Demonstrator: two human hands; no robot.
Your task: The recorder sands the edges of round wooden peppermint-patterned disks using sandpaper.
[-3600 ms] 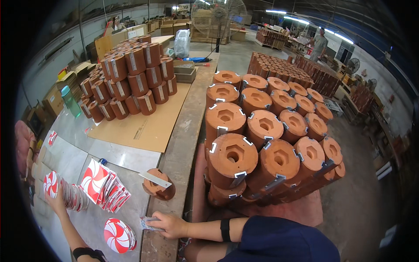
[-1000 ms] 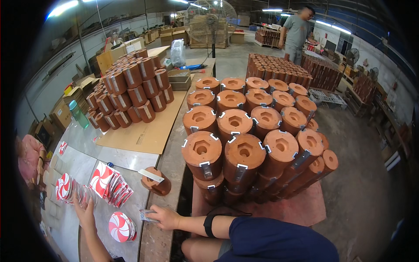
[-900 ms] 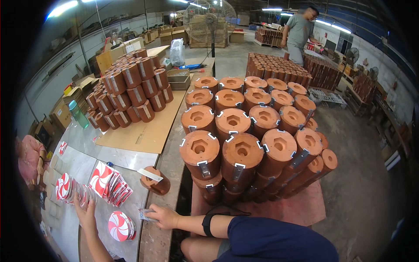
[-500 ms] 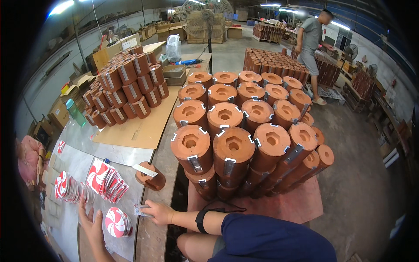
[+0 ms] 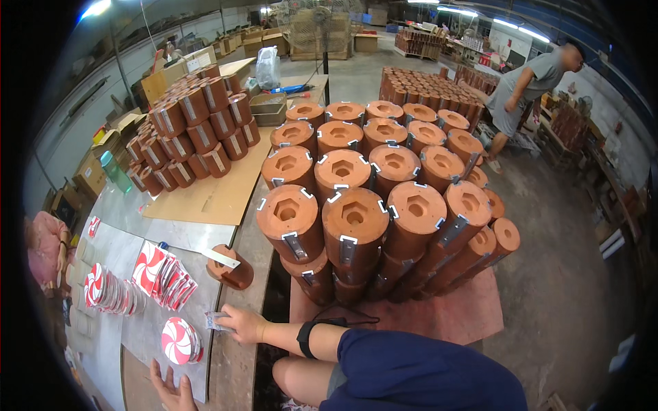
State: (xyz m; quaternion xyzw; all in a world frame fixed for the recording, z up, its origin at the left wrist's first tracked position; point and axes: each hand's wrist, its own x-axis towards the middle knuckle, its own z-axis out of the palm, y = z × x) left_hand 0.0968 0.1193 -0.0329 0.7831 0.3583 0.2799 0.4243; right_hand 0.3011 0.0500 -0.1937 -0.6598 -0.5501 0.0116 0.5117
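Observation:
My left hand (image 5: 173, 388) is low in the picture with its fingers spread, holding nothing, just nearer than a short stack of round red-and-white swirl discs (image 5: 179, 340). At the bench edge my right hand (image 5: 241, 325) is closed on a small crumpled printed packet (image 5: 215, 320), grey-blue in colour. Farther left, a longer leaning row of swirl discs (image 5: 103, 288) lies beside a fanned pile of square swirl-printed pieces (image 5: 163, 272). A single brown cylinder (image 5: 231, 270) lies tilted beyond my right hand, a white strip (image 5: 221, 257) across it.
Stacked brown cylinders (image 5: 355, 222) with hexagonal recesses rise to the right of the bench. Another cylinder pile (image 5: 195, 130) sits on cardboard (image 5: 199, 205), near a green bottle (image 5: 115, 171). One person (image 5: 524, 89) leans over at the back right; another in pink (image 5: 46, 246) is at far left.
My left hand has drawn back toward me from beside the long disc row. My right hand still grips the packet. The view has shifted slightly, and the person at back right has bent forward.

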